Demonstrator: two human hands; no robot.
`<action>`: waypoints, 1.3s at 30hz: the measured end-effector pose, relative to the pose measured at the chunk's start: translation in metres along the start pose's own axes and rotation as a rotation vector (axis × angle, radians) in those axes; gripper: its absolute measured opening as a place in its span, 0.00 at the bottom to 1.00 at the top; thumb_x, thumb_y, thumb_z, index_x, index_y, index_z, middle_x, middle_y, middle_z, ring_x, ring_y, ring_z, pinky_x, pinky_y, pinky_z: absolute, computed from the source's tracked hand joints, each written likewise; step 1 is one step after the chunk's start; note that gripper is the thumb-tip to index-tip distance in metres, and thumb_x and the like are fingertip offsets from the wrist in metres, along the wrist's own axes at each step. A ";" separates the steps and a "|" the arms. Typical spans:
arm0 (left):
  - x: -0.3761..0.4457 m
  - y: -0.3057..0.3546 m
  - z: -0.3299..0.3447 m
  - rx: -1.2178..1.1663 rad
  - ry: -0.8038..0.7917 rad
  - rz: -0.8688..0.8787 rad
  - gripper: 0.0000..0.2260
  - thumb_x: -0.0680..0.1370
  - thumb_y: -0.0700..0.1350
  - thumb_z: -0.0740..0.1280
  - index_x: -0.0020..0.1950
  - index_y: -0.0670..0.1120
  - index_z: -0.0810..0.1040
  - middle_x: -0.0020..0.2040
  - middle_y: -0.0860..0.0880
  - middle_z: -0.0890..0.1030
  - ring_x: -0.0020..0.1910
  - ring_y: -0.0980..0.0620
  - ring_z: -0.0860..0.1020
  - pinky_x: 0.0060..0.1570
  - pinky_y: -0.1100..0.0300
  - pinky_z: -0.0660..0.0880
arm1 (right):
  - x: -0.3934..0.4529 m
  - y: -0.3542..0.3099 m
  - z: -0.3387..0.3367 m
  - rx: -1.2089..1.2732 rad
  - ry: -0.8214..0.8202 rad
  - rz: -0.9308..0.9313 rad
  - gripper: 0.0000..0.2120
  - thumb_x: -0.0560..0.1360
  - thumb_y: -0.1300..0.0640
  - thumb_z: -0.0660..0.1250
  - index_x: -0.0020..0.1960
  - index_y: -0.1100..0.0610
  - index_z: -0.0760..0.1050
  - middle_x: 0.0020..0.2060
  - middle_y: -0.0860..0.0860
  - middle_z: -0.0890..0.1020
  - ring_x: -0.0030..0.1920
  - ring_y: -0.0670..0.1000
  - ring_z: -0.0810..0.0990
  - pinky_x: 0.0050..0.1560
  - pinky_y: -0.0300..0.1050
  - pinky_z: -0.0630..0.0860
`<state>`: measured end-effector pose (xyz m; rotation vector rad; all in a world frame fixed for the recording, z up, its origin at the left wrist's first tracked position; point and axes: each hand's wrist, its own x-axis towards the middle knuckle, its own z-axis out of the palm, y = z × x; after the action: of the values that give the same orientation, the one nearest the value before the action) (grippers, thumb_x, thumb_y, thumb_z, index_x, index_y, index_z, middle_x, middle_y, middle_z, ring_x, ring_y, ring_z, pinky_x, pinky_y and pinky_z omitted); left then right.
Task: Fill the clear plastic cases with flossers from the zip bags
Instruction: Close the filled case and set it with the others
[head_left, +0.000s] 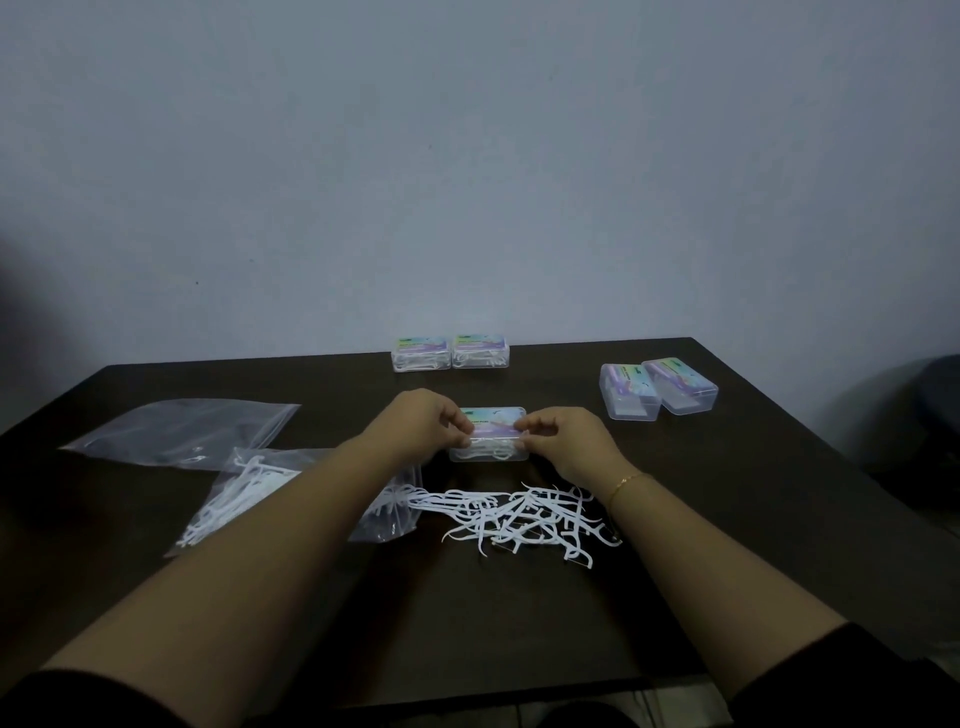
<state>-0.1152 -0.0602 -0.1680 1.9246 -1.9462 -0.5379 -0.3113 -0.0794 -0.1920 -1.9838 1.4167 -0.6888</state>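
We see a dark table (727, 519) set against a plain grey wall (467, 156). On its left part lies an empty, flat zip bag (176, 431); nearer to us, a second zip bag (249, 499) with white flossers inside lies partly under the left forearm. Just before the hands, a loose heap of white flossers (524, 514) spreads over the table, its left edge at the mouth of the second bag.

At the far edge two closed clear cases (450, 353) stand side by side and touching, each with white flossers visible within. On the far right two further clear cases (658, 388) lie side by side, turned at an angle; we cannot tell what they hold.

At the centre sits the clear plastic case (489, 434), its lid label up, flossers visible through the front wall. The left hand (421, 421) pinches its left end with curled fingers; the right hand (561, 439), a thin bracelet (626, 480) at its wrist, pinches the right end likewise. We note both thumbs at the front seam of the lid.
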 end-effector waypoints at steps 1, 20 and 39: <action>0.001 0.001 0.000 0.012 0.002 -0.003 0.10 0.74 0.45 0.72 0.55 0.50 0.83 0.58 0.49 0.80 0.56 0.54 0.76 0.55 0.60 0.72 | 0.001 0.000 0.001 -0.011 0.008 -0.002 0.13 0.74 0.58 0.70 0.58 0.55 0.80 0.59 0.51 0.79 0.51 0.43 0.73 0.53 0.35 0.68; 0.052 -0.019 -0.007 0.701 0.125 0.072 0.19 0.79 0.46 0.58 0.71 0.55 0.66 0.66 0.49 0.75 0.62 0.48 0.74 0.57 0.53 0.68 | 0.079 -0.006 0.027 -0.581 0.049 -0.239 0.21 0.79 0.58 0.57 0.70 0.46 0.69 0.71 0.47 0.69 0.64 0.54 0.71 0.61 0.49 0.68; 0.086 -0.030 -0.015 0.725 -0.117 -0.045 0.32 0.79 0.53 0.61 0.79 0.52 0.47 0.79 0.48 0.46 0.77 0.43 0.43 0.72 0.42 0.47 | 0.113 -0.001 0.018 -0.502 -0.195 -0.151 0.36 0.77 0.63 0.56 0.77 0.42 0.43 0.78 0.49 0.46 0.72 0.57 0.62 0.68 0.53 0.64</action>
<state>-0.0831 -0.1469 -0.1714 2.3864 -2.3980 0.0808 -0.2645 -0.1833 -0.1965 -2.4836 1.4273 -0.1966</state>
